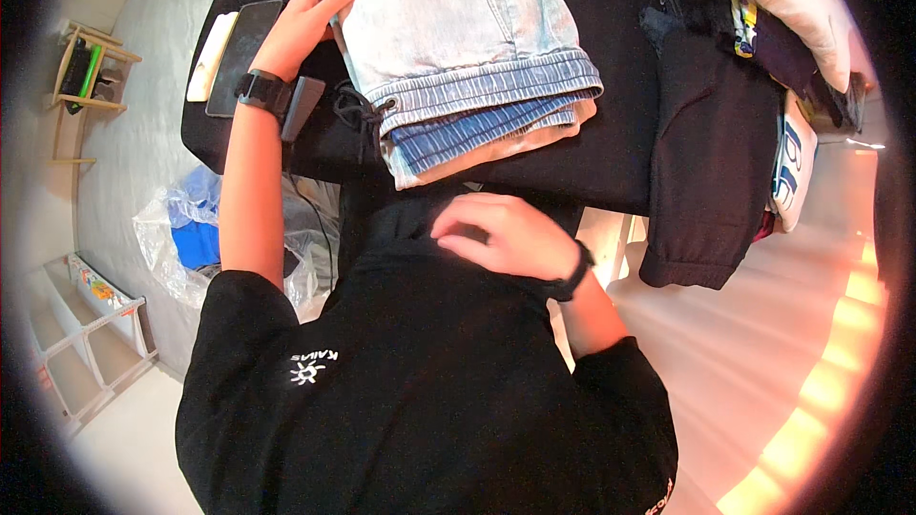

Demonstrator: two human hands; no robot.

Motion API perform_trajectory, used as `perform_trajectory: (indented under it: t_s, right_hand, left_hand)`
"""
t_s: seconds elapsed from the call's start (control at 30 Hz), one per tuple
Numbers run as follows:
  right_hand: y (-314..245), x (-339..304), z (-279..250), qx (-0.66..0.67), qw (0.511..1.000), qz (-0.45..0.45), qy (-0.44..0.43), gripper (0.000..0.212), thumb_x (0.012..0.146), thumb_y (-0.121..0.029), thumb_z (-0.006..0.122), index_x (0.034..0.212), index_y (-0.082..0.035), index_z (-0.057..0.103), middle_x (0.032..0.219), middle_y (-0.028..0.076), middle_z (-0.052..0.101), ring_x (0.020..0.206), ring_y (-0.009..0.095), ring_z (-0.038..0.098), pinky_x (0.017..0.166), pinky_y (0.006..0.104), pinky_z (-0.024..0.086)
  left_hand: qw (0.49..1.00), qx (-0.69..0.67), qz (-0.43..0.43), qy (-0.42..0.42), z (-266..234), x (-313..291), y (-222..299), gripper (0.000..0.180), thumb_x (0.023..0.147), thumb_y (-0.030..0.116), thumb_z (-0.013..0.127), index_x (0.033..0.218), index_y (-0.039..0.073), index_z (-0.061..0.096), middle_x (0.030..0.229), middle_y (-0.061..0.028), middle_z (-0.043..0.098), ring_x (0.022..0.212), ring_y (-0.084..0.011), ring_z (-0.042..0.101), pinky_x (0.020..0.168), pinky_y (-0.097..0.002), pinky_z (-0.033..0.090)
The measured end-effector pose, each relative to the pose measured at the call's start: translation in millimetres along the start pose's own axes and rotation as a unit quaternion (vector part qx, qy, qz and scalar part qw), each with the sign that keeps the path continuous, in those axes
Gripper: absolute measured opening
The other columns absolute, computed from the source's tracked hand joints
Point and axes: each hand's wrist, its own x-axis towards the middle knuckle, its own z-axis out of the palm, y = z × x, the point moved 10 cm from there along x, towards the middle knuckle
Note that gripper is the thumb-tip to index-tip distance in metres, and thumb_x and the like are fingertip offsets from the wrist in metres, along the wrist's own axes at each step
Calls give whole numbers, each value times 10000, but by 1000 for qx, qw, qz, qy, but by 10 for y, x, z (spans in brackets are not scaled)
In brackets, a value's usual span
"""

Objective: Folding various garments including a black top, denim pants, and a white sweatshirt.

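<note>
Upper centre: black table (625,124), folded denim (448,14) | left hand (294,33) at its edge, hold unclear | right hand (510,234) half-curled, empty | lower right: sunlit floor (701,372)

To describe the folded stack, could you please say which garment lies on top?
The pale denim garment, touched by the left hand; the darker blue layer shows beneath it.

A flat dark device (239,55), probably a phone, lies at the left of the black table (622,86), beside a slim pale object (212,57). A wooden shelf (92,100) stands far left, a white rack (113,318) near left; a clear plastic bag (157,232) shows blue contents (196,244). Light stripes the floor (716,362) at right.
</note>
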Motion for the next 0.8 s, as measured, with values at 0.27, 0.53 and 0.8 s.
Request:
perform_trajectory:
  t_s: [0.27, 0.53, 0.8]
  right_hand:
    - [-544, 70, -949, -296, 934, -67, 187, 553, 656, -140, 768, 1163, -96, 550, 1193, 81, 561, 1150, 284, 496, 981, 419, 361]
    - [-346, 238, -774, -416, 894, -25, 166, 707, 626, -255, 790, 1258, -120, 504, 1319, 77, 483, 1275, 292, 386, 1075, 449, 254]
    - [-397, 299, -777, -452, 864, -83, 208, 557, 637, -139, 699, 1172, -85, 556, 1178, 101, 555, 1147, 302, 498, 997, 438, 360]
  left_hand:
    - [1000, -22, -12, -12, 37, -21, 10, 338, 887, 341, 613, 1026, 34, 581, 937, -14, 619, 795, -80, 558, 709, -245, 456]
    - [999, -17, -21, -20, 95, -73, 105, 378, 886, 342, 599, 1128, 54, 560, 979, 13, 599, 806, -65, 517, 671, -234, 425]
    - [994, -63, 40, -84, 229, -39, 255, 605, 910, 195, 582, 1401, -23, 304, 1394, -87, 427, 1270, -174, 401, 1060, -300, 301]
